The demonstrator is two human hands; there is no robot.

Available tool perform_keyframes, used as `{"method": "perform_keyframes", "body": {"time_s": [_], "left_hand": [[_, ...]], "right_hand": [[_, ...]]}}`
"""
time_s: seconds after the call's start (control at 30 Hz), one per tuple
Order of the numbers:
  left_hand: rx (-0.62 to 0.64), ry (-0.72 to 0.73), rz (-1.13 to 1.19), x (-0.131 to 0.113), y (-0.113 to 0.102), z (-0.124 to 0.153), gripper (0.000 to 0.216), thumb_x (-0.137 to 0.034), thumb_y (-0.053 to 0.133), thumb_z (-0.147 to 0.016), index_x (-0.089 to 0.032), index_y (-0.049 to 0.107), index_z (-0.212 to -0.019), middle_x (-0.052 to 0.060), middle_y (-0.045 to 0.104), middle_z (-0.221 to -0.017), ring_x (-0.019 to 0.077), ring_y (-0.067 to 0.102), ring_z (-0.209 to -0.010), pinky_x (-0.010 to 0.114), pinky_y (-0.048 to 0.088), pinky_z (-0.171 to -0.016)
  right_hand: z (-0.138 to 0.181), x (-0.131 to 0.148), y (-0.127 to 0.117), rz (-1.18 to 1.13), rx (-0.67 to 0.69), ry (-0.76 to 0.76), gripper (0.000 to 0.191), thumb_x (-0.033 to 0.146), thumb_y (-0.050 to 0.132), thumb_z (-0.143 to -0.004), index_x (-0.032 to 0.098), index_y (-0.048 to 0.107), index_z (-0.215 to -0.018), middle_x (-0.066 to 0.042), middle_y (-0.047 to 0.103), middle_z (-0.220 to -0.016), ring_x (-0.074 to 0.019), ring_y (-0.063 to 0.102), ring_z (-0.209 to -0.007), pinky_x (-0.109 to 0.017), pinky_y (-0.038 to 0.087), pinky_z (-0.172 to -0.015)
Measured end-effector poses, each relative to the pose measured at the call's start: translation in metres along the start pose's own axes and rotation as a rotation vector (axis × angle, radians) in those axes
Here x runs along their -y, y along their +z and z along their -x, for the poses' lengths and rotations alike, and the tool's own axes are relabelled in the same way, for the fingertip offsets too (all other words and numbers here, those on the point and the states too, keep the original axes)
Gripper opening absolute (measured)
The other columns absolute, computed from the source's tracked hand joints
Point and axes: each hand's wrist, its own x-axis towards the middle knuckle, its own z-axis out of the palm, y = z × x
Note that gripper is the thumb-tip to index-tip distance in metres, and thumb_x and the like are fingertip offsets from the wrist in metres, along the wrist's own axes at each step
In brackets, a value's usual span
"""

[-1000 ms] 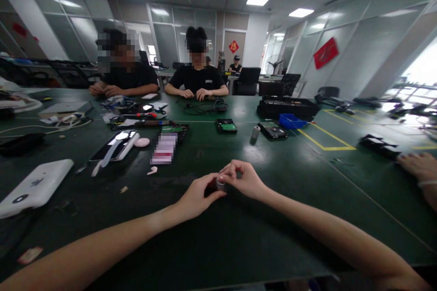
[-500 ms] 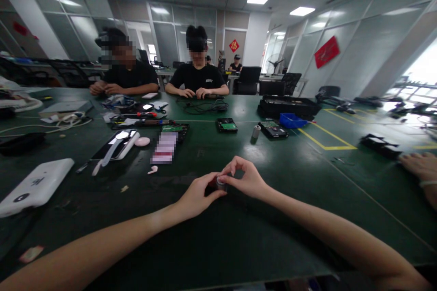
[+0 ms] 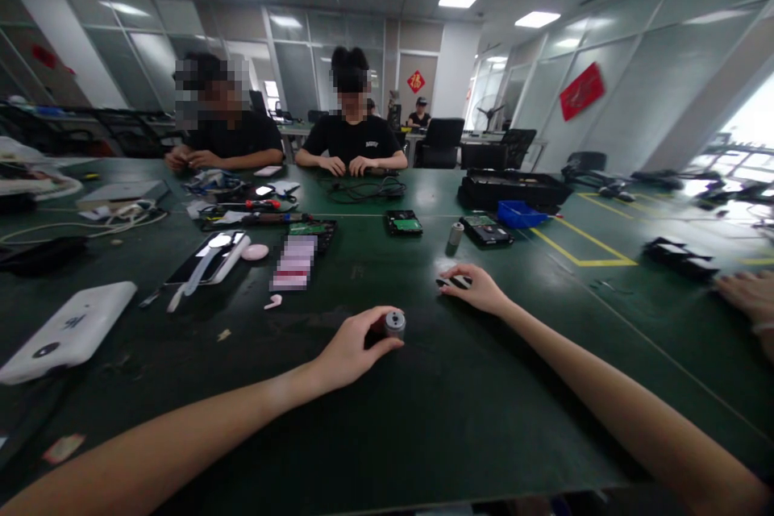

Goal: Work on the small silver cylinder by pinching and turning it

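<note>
Worktop: dark green, spans the view; two people in black shirts sit along its far side. Black tray: far edge, right of centre. White device: lying at left, dark round spot on its upper face.

Left hand: thumb on the near side, fingers behind, pinching a metal cylinder between them. Right hand: set apart to the right and slightly farther out, thumb and fingers pinching a small banded piece.

Two circuit-board drives: right drive, near the black tray, and centre drive, to its left. Blue bin: just beside the right drive, in front of the black tray.

Metal cylinder: upright in the left hand, top face visible with a dark central spot. Second cylinder: upright, just left of the right drive, beyond the right hand. Banded piece: dark and light stripes, partly covered by fingers; identity unclear. White earbud: left of the left hand, well apart.
</note>
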Motion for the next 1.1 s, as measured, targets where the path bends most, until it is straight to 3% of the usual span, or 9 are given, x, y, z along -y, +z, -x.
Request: {"method": "perform_keyframes", "body": {"time_s": [0.07,0.2,0.3,0.4,0.5,0.6,1.1], "left_hand": [[0.005,0.001,0.004,0.000,0.000,0.000,0.038,-0.028,0.064,-0.084,-0.019,0.055,-0.120,0.006,0.065,-0.112,0.0204,0.061,-0.100,0.034,0.047,-0.091],[0.014,0.005,0.013,-0.001,0.000,0.000,0.038,-0.028,0.063,-0.084,-0.020,0.055,-0.120,0.005,0.065,-0.112,0.0203,0.061,-0.100,0.034,0.047,-0.090],[0.007,-0.002,0.011,-0.001,0.000,0.000,0.038,-0.028,0.064,-0.084,-0.020,0.056,-0.120,0.005,0.065,-0.112,0.0204,0.061,-0.100,0.034,0.047,-0.090],[0.000,-0.012,0.008,-0.001,0.000,0.000,0.038,-0.027,0.065,-0.083,-0.020,0.056,-0.119,0.004,0.066,-0.111,0.0200,0.062,-0.098,0.033,0.048,-0.089],[-0.014,-0.019,-0.024,0.001,0.001,0.000,0.037,-0.029,0.065,-0.083,-0.020,0.057,-0.117,0.005,0.066,-0.106,0.0204,0.062,-0.093,0.033,0.049,-0.085],[-0.030,-0.018,-0.063,0.004,0.003,0.000,0.036,-0.033,0.064,-0.083,-0.018,0.059,-0.115,0.006,0.067,-0.103,0.0214,0.063,-0.089,0.034,0.050,-0.082],[-0.023,0.000,-0.061,0.004,0.003,0.000,0.034,-0.032,0.063,-0.083,-0.018,0.058,-0.114,0.005,0.067,-0.099,0.0196,0.062,-0.085,0.032,0.049,-0.078]], "right_hand": [[0.002,-0.002,-0.002,0.189,-0.031,0.008,0.037,0.046,0.071,-0.072,0.026,0.069,-0.102,-0.009,0.064,-0.118,-0.0316,0.053,-0.116,-0.055,0.034,-0.100],[0.002,-0.002,-0.005,0.319,-0.033,0.040,0.022,0.046,0.067,-0.077,0.032,0.075,-0.092,-0.006,0.056,-0.131,-0.0369,0.041,-0.124,-0.062,0.027,-0.100],[0.000,0.018,0.002,0.208,-0.059,-0.040,0.018,0.041,0.066,-0.080,0.030,0.075,-0.091,-0.006,0.061,-0.123,-0.0313,0.050,-0.117,-0.056,0.031,-0.101],[0.002,0.058,0.016,-0.010,-0.029,-0.153,0.018,0.037,0.062,-0.085,0.029,0.073,-0.096,-0.004,0.066,-0.114,-0.0240,0.058,-0.107,-0.047,0.038,-0.099],[0.008,0.099,0.030,-0.160,0.056,-0.251,0.015,0.032,0.063,-0.085,0.029,0.073,-0.095,-0.003,0.067,-0.112,-0.0220,0.056,-0.110,-0.044,0.040,-0.098],[0.013,0.121,0.039,-0.224,0.122,-0.276,0.013,0.029,0.065,-0.084,0.029,0.073,-0.094,-0.003,0.068,-0.111,-0.0222,0.054,-0.112,-0.044,0.041,-0.098],[0.016,0.122,0.039,-0.263,0.174,-0.300,0.015,0.032,0.063,-0.085,0.028,0.072,-0.096,-0.003,0.069,-0.106,-0.0203,0.058,-0.107,-0.041,0.042,-0.097]]}}
